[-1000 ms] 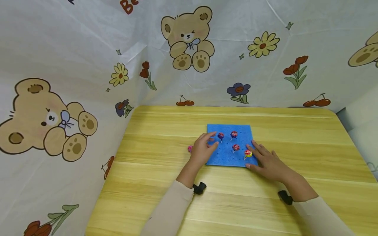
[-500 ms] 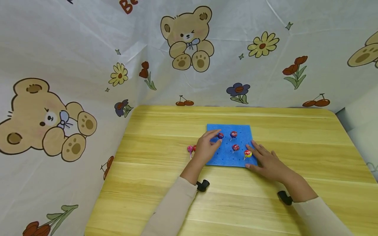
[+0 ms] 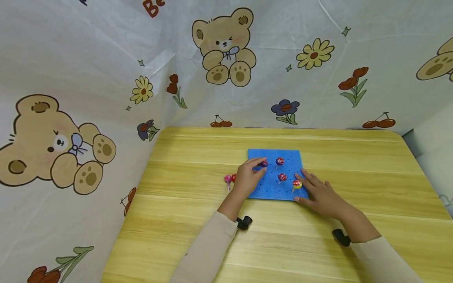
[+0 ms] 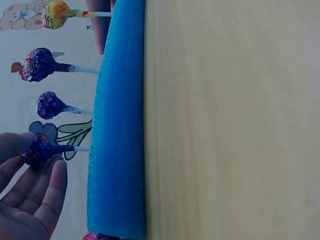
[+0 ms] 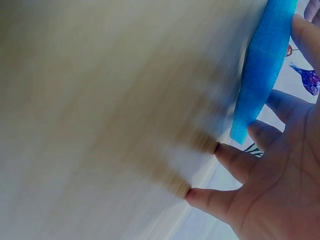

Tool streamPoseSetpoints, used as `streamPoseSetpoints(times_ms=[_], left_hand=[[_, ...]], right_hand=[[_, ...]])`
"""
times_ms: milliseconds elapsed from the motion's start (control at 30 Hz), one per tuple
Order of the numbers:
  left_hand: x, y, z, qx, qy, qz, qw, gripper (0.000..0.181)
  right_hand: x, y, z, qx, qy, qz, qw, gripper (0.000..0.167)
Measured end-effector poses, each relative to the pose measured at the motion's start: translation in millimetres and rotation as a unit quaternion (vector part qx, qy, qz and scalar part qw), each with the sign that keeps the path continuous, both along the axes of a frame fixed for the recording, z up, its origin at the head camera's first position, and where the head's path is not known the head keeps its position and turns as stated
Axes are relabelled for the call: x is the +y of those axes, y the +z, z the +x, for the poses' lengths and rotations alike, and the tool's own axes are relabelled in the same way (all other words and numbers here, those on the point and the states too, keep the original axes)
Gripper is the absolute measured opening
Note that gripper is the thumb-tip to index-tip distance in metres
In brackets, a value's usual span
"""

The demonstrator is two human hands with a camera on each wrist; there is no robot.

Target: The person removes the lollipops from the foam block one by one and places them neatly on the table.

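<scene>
A blue foam board (image 3: 267, 190) lies on the table with several wrapped lollipops standing in it. My left hand (image 3: 245, 177) pinches the head of a purple lollipop (image 4: 39, 150) near the board's back left corner; its white stick meets the foam. Two more dark-wrapped lollipops, one of them a purple lollipop (image 4: 50, 105), stand beyond it in the left wrist view. A red and yellow lollipop (image 3: 297, 184) stands close to my right hand (image 3: 322, 196). That hand rests with spread fingers along the board's right edge, some fingertips on the foam and others on the table.
Left of the board a pink lollipop (image 3: 228, 179) and a red lollipop (image 3: 233, 178), partly behind my left hand, lie on the wooden table (image 3: 184, 188). A bear-patterned cloth (image 3: 265, 110) hangs behind and to the left.
My left hand has moved right, from beside the purple lollipop to a pinch on its head. The loose lollipops on the left have come into fuller view. My right hand stays put.
</scene>
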State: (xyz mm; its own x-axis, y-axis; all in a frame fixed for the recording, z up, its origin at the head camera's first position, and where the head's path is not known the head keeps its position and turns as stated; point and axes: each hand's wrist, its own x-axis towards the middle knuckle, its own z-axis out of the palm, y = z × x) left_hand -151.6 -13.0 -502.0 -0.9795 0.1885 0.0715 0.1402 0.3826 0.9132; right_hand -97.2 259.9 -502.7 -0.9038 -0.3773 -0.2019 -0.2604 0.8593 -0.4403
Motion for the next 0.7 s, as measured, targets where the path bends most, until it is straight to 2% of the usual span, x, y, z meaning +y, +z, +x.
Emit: streamPoseSetpoints(times_ms=[167, 500, 700], left_hand=[[0.5, 0.0, -0.8, 0.01, 0.003, 0.015, 0.9998, 0.035], [0.9, -0.1, -1.3, 0.016, 0.005, 0.018, 0.9997, 0.035], [0.9, 3.0, -1.7, 0.022, 0.006, 0.024, 0.9994, 0.033]], right_hand=[[-0.1, 0.4, 0.4, 0.001, 0.001, 0.0, 1.0, 0.086], [0.6, 0.1, -0.1, -0.002, 0.002, -0.006, 1.0, 0.086], [1.2, -1.3, -0.3, -0.002, 0.001, -0.004, 1.0, 0.087]])
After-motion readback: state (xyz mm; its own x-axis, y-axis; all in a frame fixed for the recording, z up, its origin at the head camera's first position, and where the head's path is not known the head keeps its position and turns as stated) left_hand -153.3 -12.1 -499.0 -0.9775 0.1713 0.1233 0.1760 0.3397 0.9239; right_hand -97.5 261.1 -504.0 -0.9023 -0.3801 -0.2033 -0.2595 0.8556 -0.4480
